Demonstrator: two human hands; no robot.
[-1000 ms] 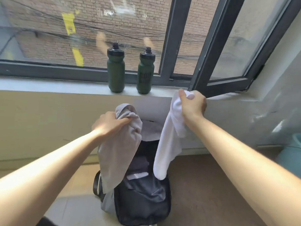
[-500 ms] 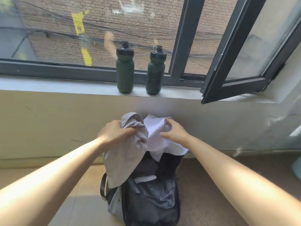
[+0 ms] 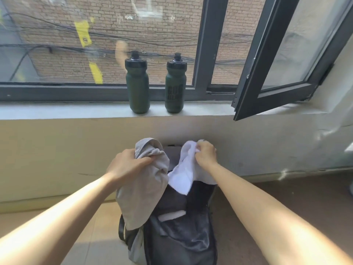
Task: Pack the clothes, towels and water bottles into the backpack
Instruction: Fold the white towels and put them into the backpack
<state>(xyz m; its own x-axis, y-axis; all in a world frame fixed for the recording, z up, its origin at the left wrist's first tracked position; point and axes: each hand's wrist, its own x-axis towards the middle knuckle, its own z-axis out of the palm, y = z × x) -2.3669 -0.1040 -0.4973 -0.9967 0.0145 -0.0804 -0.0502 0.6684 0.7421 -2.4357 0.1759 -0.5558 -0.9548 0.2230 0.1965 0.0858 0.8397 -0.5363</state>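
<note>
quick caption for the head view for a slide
Left hand holds a grey cloth, right hand a white towel, over the open backpack; two green bottles wait on the sill.

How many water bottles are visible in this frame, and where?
2. Both stand upright on the windowsill: the left bottle and the right bottle, side by side, apart. Any already inside the backpack would be hidden.

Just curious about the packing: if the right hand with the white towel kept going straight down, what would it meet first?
Probably the backpack's open top, right beneath the right hand and white towel; depth is hard to judge.
</note>
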